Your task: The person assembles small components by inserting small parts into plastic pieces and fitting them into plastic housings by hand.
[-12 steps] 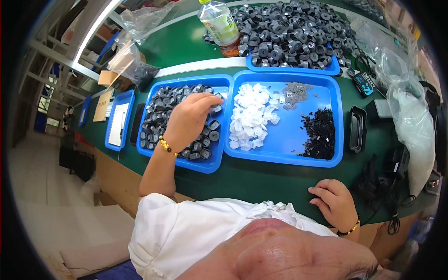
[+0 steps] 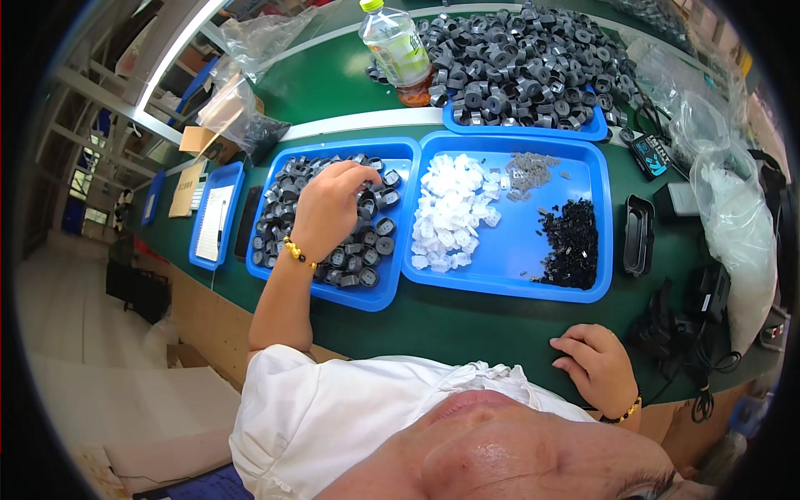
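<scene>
My left hand (image 2: 327,204) is over the left blue tray (image 2: 385,296), which holds a heap of small dark-grey plastic caps (image 2: 354,262). Its fingers are bent and pressed together, tips down among the caps near the tray's right side. Whatever they pinch is hidden behind the knuckles. At the table's near edge on the right, my right hand (image 2: 598,362) rests with nothing in it, fingers loosely stretched and a little apart. Beside the left tray, the right blue tray (image 2: 508,250) carries white plastic pieces (image 2: 450,212), small clear-grey pieces (image 2: 531,172) and tiny black parts (image 2: 571,246).
More grey caps (image 2: 525,62) overflow a third tray at the back, next to a bottle (image 2: 398,50). On the right are a black case (image 2: 638,235), a clear bag of white pieces (image 2: 733,242) and cables (image 2: 704,392). A small tray with paper (image 2: 215,221) stands left.
My left hand has drawn back slightly to the left, uncovering caps by the tray's right side. My right hand stays where it was.
</scene>
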Motion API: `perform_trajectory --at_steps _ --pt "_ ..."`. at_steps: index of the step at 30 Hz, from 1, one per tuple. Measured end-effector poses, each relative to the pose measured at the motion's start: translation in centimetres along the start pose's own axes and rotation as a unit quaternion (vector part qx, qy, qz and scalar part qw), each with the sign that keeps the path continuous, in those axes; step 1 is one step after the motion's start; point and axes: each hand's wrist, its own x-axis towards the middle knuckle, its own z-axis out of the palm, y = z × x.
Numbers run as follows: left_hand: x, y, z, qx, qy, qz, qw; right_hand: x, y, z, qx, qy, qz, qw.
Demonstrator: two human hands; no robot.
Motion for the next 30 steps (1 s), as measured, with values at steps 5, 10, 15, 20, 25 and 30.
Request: perform_trajectory --at_steps 5,10,15,20,25,30 --pt "0.0 0.2 -0.1 -0.001 -0.031 -0.02 0.999 0.0 0.1 0.0 -0.002 0.002 -0.002 1.0" --pt "0.2 0.1 -0.1 -0.012 -0.011 -0.001 1.0 0.0 0.1 -0.2 -0.002 0.005 -0.002 1.0" --pt "0.1 -0.4 0.2 -0.011 0.063 -0.013 0.998 0.2 0.2 -0.2 0.022 -0.007 0.001 1.0" --pt "-1.1 -0.7 -1.5 -0.017 0.106 0.007 0.994 0.5 -1.6 -0.7 0.036 -0.044 -0.008 0.998" --pt "-4.2 -1.8 -3.9 -0.036 0.116 -0.003 0.993 0.6 -6.5 -4.6 0.062 -0.133 -0.004 0.989" --pt "-7.0 -3.6 -3.4 -0.083 0.142 -0.009 0.986 3.6 -13.4 -7.7 0.029 -0.192 -0.19 0.962"
